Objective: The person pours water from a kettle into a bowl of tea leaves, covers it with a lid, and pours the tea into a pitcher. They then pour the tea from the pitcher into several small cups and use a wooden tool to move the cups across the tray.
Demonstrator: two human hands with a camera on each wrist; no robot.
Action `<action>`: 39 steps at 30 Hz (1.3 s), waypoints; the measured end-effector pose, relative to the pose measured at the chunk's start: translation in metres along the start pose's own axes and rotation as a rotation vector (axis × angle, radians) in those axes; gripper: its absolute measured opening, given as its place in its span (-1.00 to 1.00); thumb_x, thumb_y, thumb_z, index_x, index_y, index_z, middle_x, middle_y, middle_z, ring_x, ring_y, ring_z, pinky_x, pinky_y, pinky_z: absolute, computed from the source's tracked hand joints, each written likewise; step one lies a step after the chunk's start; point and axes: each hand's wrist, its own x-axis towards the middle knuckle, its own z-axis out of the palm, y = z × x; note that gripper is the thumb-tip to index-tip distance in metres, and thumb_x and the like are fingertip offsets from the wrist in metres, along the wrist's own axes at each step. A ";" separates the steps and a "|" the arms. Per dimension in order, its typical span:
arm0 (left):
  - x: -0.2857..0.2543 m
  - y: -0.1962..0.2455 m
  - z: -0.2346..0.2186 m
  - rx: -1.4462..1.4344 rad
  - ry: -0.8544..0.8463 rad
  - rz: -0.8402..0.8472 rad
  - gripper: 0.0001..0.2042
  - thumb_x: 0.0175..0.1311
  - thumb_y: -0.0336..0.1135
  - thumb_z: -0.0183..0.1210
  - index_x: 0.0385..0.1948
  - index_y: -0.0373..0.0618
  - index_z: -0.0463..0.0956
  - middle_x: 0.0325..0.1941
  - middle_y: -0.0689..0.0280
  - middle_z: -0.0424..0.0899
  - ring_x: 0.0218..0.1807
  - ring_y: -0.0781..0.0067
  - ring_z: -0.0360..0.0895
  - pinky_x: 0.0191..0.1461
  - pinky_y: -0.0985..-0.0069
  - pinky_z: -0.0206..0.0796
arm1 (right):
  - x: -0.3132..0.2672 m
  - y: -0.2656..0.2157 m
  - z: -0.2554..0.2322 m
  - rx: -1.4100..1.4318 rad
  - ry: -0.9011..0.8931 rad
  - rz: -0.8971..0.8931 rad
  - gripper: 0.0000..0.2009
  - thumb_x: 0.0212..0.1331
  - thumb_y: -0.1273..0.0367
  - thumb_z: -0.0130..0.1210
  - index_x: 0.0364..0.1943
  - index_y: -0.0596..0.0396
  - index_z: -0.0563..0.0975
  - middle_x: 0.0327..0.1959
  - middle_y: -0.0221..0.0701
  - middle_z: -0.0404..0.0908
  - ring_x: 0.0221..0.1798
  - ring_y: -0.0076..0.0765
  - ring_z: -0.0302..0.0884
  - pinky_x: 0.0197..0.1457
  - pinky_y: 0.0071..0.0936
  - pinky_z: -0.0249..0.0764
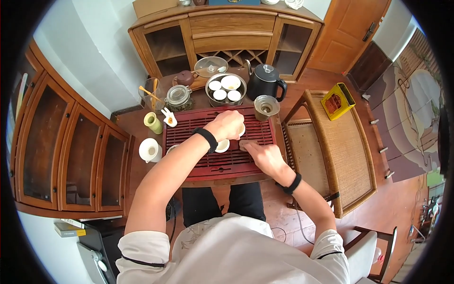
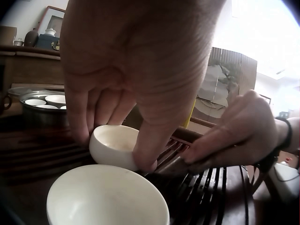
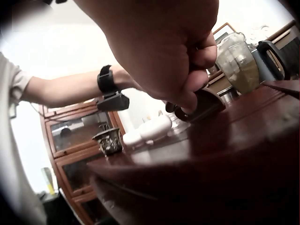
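Observation:
My left hand (image 1: 226, 126) reaches down over the red slatted tea tray (image 1: 189, 124). In the left wrist view its thumb and fingers grip a small white teacup (image 2: 115, 143) by opposite sides. A second white cup (image 2: 105, 197) stands beside it, nearer the camera. My right hand (image 1: 266, 158) is just right of the left one, low over the tray. Between its thumb and fingers it pinches a small, thin dark brown piece with a curved edge (image 3: 208, 104), like a coaster; the fingers cover part of it. In the head view the left hand hides most of the gripped teacup.
Behind the tray stand a metal pot (image 1: 213, 100) with several white cups, a black kettle (image 1: 265, 85) and a lidded glass jar (image 1: 179, 98). A strainer-topped pitcher (image 1: 266, 109) is at the back right corner. Left are a white pitcher (image 1: 147, 154), a green cup (image 1: 152, 122) and a hand-shaped ornament (image 1: 170, 118).

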 end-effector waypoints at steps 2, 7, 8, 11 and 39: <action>-0.002 0.006 -0.006 0.005 -0.007 0.001 -0.60 -0.05 -0.19 0.63 -0.31 -0.33 0.75 -0.24 -0.10 0.80 -0.08 -0.15 0.78 0.03 0.11 0.67 | -0.008 -0.015 -0.018 -0.027 -0.077 -0.027 -0.73 0.24 0.49 0.14 0.02 -0.01 0.66 -0.12 -0.49 0.80 -0.44 -0.32 0.73 -0.38 -0.42 0.66; 0.000 0.006 -0.003 -0.002 0.018 0.004 -0.64 -0.05 -0.27 0.64 -0.34 -0.37 0.74 -0.27 -0.10 0.80 -0.09 -0.13 0.79 0.02 0.14 0.68 | -0.023 -0.024 -0.045 0.066 -0.180 -0.002 -0.76 0.27 0.43 0.19 -0.02 -0.12 0.71 -0.22 -0.49 0.81 -0.43 -0.25 0.74 -0.39 -0.39 0.65; -0.001 0.008 -0.005 -0.006 0.019 0.004 -0.64 -0.05 -0.27 0.64 -0.34 -0.37 0.74 -0.27 -0.10 0.80 -0.09 -0.13 0.79 0.02 0.14 0.68 | -0.019 -0.025 -0.049 0.066 -0.184 -0.002 -0.76 0.27 0.43 0.19 -0.02 -0.12 0.71 -0.22 -0.49 0.81 -0.43 -0.25 0.74 -0.39 -0.39 0.65; -0.001 0.010 -0.008 0.002 -0.019 -0.020 -0.63 -0.05 -0.26 0.64 -0.33 -0.37 0.75 -0.26 -0.09 0.80 -0.09 -0.13 0.79 0.02 0.13 0.68 | 0.002 -0.023 -0.053 0.191 -0.261 0.178 -0.84 0.36 0.38 0.18 -0.12 -0.18 0.77 -0.35 -0.32 0.79 -0.27 -0.05 0.78 -0.26 -0.20 0.69; 0.000 0.011 -0.007 -0.025 -0.021 -0.048 -0.65 -0.08 -0.32 0.65 -0.31 -0.34 0.77 -0.25 -0.07 0.81 -0.10 -0.13 0.79 0.01 0.13 0.68 | -0.036 0.005 -0.061 0.047 -0.180 0.003 -0.86 0.30 0.43 0.20 -0.10 0.00 0.64 -0.36 -0.36 0.71 -0.43 -0.13 0.70 -0.44 -0.29 0.61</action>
